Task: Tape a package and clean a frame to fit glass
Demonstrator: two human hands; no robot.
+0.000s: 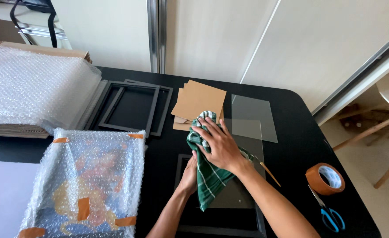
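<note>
Nearest to the person lay a black picture frame [221,220] at the front edge of the black table [291,114], with a pane of glass [236,194] resting in it. The right hand [218,143] was spread flat, palm down, on a green checked cloth [210,180], pressing it onto the glass. The left hand [189,176] lay mostly under the cloth beside the frame's left rail; I could not tell how its fingers were set. To my eye the wipe would go best with an even, flat palm and the frame steadied from the side, since the pane looked thin and loose. The cloth was bunched and folded, with pale stripes, one corner hanging toward the person. Behind it sat brown cardboard sheets [199,103], more glass panes [254,117] and empty black frames [132,108]. A bubble-wrapped picture [93,180] lay left; packing tape [324,178] and blue-handled scissors [331,216] lay right.
</note>
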